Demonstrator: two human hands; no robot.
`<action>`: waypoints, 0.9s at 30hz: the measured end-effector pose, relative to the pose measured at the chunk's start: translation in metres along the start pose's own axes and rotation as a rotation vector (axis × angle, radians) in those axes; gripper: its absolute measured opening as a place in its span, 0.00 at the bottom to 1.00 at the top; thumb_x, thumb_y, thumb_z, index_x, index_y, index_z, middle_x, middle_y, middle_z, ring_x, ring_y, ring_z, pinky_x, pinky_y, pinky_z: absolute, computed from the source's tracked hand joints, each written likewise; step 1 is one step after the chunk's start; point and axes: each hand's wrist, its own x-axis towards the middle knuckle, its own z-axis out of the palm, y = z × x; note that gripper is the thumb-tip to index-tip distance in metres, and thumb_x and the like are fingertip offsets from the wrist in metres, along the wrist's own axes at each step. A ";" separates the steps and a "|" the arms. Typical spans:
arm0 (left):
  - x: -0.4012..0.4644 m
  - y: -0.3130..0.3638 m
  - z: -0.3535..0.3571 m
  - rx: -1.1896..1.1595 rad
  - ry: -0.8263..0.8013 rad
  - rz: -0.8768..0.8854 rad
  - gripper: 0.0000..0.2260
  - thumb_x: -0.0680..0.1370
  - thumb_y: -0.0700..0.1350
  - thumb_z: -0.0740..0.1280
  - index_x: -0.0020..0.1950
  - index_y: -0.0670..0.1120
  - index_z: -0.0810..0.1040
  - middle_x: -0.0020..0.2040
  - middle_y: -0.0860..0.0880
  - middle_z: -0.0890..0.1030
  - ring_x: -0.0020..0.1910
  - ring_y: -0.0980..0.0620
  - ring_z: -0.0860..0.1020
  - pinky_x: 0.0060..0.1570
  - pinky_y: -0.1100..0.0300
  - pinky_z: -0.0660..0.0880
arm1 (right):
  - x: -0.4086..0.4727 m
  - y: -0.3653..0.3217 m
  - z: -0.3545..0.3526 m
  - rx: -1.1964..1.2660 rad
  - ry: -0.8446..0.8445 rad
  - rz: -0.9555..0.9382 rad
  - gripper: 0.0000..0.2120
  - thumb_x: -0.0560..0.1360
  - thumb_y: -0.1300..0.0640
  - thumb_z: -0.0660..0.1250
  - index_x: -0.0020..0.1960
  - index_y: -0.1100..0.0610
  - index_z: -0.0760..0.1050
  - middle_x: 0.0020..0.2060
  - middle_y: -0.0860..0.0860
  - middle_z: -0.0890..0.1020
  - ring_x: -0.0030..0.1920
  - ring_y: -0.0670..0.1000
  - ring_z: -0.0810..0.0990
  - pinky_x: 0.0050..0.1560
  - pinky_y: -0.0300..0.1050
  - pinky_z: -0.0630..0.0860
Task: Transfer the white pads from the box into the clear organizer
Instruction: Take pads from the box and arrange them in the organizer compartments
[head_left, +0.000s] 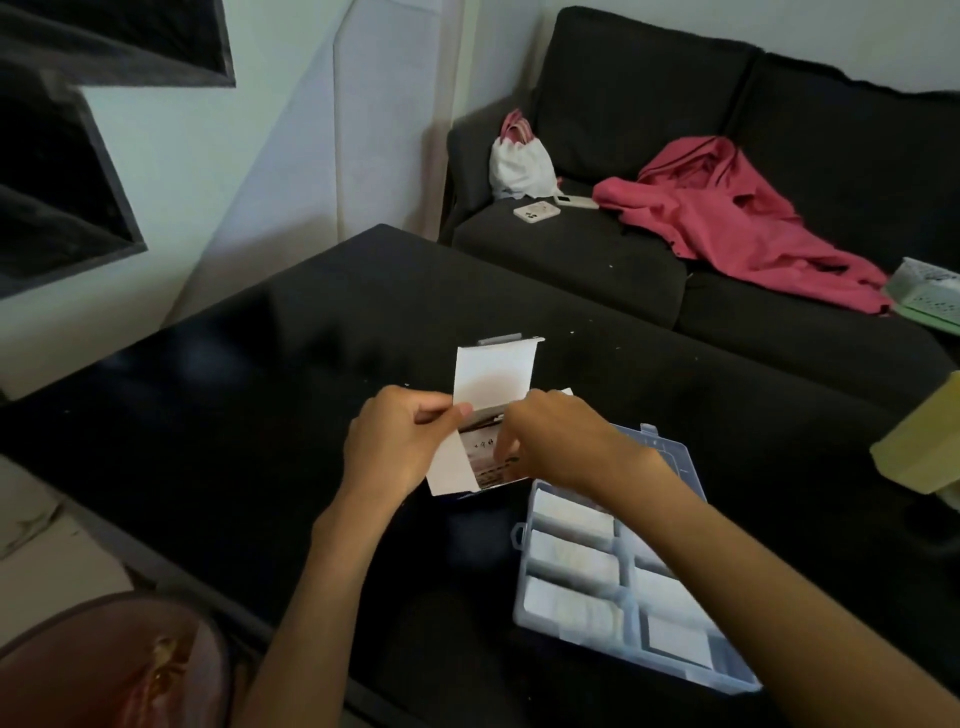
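Observation:
A small white cardboard box (492, 384) stands on the black table (260, 395), its lid flap raised. My left hand (397, 441) grips the box's left side, thumb near the flap's base. My right hand (558, 441) has its fingers curled into the open box; what they hold is hidden. The clear organizer (631, 564) lies open to the right of the box, partly under my right forearm. Several of its compartments hold white pads (571, 558).
A dark sofa (675, 218) stands behind the table with a pink garment (737, 218), a white bag (522, 161) and a phone (536, 211). A yellowish box (924, 441) sits at the table's right edge. A reddish object (104, 670) is at bottom left.

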 end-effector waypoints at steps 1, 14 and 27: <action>0.000 -0.001 0.000 0.016 0.009 -0.001 0.07 0.75 0.54 0.68 0.45 0.54 0.85 0.39 0.58 0.84 0.42 0.57 0.81 0.42 0.56 0.77 | 0.003 -0.002 0.000 -0.048 -0.012 -0.035 0.15 0.75 0.54 0.68 0.60 0.56 0.77 0.58 0.55 0.78 0.54 0.55 0.79 0.53 0.45 0.75; 0.001 0.000 -0.001 0.084 -0.011 0.029 0.08 0.76 0.53 0.67 0.48 0.53 0.84 0.42 0.56 0.84 0.44 0.56 0.80 0.45 0.55 0.77 | 0.019 0.000 0.019 -0.178 0.022 -0.233 0.12 0.77 0.53 0.64 0.58 0.53 0.79 0.53 0.52 0.81 0.51 0.54 0.80 0.53 0.44 0.75; 0.003 -0.004 -0.002 0.095 0.086 -0.029 0.10 0.76 0.54 0.67 0.44 0.50 0.84 0.39 0.54 0.84 0.41 0.54 0.80 0.39 0.56 0.73 | 0.018 0.004 0.019 -0.322 0.175 -0.281 0.09 0.77 0.58 0.63 0.56 0.58 0.76 0.52 0.56 0.80 0.50 0.55 0.80 0.49 0.46 0.74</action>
